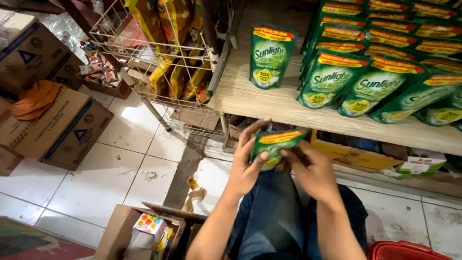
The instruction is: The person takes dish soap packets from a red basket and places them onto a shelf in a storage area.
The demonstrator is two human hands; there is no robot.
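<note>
While both hands grip it, green pouch [275,147] with yellow-red top band sits just below wooden shelf [250,98] edge, above denim-clad knees. Left hand [248,161] clasps pouch's left side; right hand [310,171] pinches its right end. On shelf: one matching pouch [270,58] upright alone, pouch rows [380,72] beside it. Left of shelf: wire rack [159,62], brown cartons [57,125], white tiled floor [120,163].

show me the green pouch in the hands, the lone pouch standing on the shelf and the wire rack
held green pouch [274,147], head view, middle of its front
lone standing pouch [270,58], head view, centre of its front
wire rack [159,103], head view, lower front wires
</note>
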